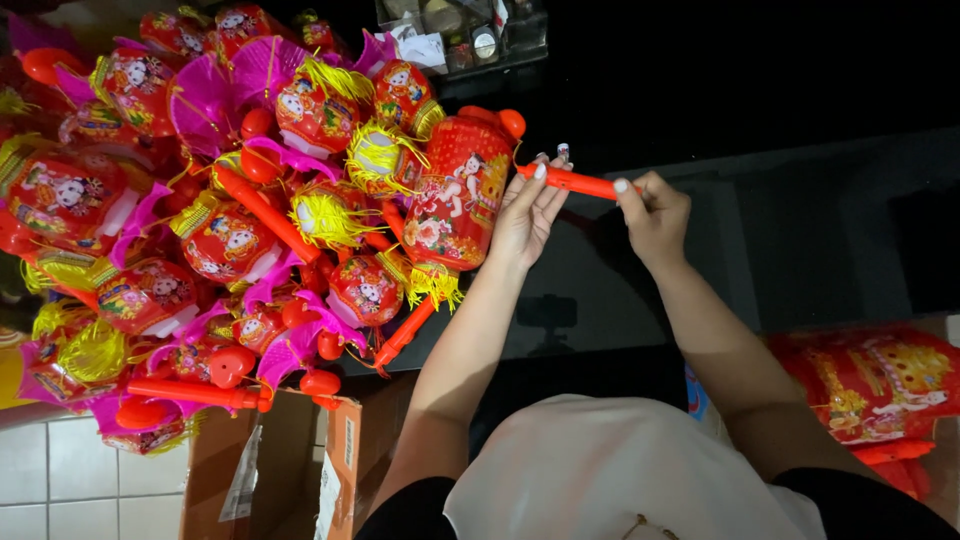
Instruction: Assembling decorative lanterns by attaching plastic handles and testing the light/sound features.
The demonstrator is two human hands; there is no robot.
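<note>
The red toy lantern [455, 195], a plastic drum printed with a cartoon figure and flowers with a yellow tassel at one end, hangs from a slim orange stick [575, 182]. The left hand [528, 215] cups the stick right beside the lantern, fingers loosely curled, while the right hand [655, 215] pinches the stick's far end shut. Beyond the lantern lies a heap of similar lanterns [200, 220] (pink fans, yellow tassels), with a cardboard box [330, 460] below it.

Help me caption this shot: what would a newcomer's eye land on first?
The heap of red lanterns with yellow tassels and pink frills fills the left. At centre, the left hand and right hand grip an orange stick joined to one red lantern, against a dark background.
</note>
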